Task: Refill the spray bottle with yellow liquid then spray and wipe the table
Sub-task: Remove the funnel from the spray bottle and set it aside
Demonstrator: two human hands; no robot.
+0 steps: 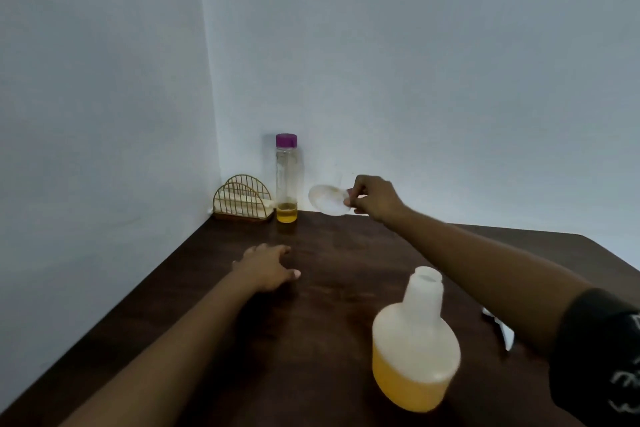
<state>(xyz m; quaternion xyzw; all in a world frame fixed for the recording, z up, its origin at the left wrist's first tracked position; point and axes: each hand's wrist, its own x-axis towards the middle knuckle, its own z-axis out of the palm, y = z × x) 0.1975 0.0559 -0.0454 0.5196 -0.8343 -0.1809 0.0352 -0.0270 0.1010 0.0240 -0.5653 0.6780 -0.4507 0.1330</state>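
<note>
A dark wooden surface (329,305) sits in the corner of 2 pale blue walls. Near its front stands the spray bottle (415,347), a white translucent body with its neck uncapped and yellow liquid (405,388) filling roughly the lower third. Far back, close to the corner, a tall clear bottle with a purple cap (286,177) stands upright with a small amount of yellow liquid at its bottom. Just left of it is a gold wire napkin holder (242,199) holding white napkins.

The right hand (375,198) reaches toward the back of the surface and grips a white translucent funnel (327,199) by its narrow end, the wide mouth turned to the left, raised off the surface just right of the tall bottle. The left hand (268,265) lies flat, palm down, fingers spread loosely on the wood, grasping nothing, between the tall bottle and the spray bottle. A dark sleeve with white print (602,357) covers the right upper arm. A partly hidden white and dark object (500,329) lies beneath the right forearm; I cannot tell what it is.
</note>
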